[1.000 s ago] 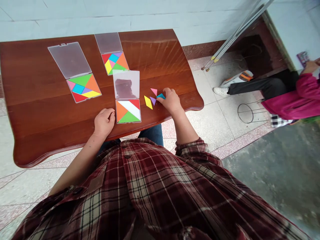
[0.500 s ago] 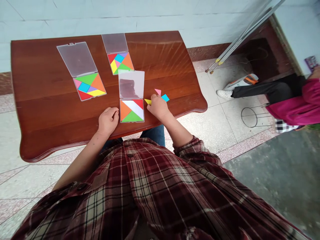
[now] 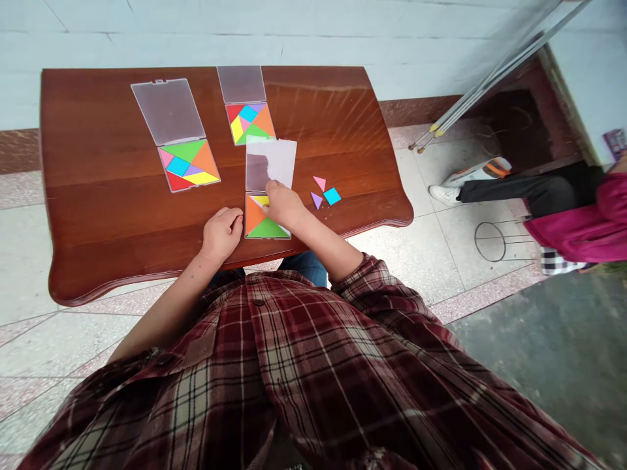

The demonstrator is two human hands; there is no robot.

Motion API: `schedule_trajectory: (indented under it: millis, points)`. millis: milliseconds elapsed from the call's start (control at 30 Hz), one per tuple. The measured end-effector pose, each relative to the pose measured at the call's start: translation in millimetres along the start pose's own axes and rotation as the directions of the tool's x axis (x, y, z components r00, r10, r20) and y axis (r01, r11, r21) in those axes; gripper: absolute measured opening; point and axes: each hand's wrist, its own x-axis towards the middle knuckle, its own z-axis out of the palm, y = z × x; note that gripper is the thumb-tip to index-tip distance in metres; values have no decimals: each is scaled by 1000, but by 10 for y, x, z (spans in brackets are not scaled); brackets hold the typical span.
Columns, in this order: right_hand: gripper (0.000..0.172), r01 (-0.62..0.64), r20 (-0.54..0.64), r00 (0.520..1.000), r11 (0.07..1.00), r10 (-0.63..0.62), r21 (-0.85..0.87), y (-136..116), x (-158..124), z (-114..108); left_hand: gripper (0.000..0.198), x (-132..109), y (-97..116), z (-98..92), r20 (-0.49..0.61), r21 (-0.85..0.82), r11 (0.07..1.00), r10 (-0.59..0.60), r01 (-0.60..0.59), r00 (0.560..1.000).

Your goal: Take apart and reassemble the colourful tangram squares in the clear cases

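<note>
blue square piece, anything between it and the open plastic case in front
Yes: the purple triangle lies just left of the blue square, on the side toward the case, and the right hand lies over the upper right part of the case.

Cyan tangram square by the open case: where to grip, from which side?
Probably best pinched by two opposite edges, coming down from the right with the right hand. The cyan square lies flat and thin on the wooden table, and the pink triangle and purple triangle sit close on its left, leaving its right side free.

Tangram pieces right of case
</note>
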Motion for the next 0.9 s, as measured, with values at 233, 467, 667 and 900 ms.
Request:
schedule_trajectory:
  millis: [233,467,667,900]
  points:
    - [34,21,32,999,997,-18,-72,-60,21,-63,23,-1,0,9,12,-15,1000,-13,14,1000]
    - [29,32,-78,997,995,-25,89,119,6,-119,24,-6,-8,20,12,-22,1000,-13,13,1000]
    - [28,7,-133,991,994,8,112,332,-79,-164,24,0,-5,11,13,-12,1000,-18,18,1000]
    - [24,61,4,998,997,-61,-49,144,-71,-12,23,7,-10,13,4,3,1000,-3,3,1000]
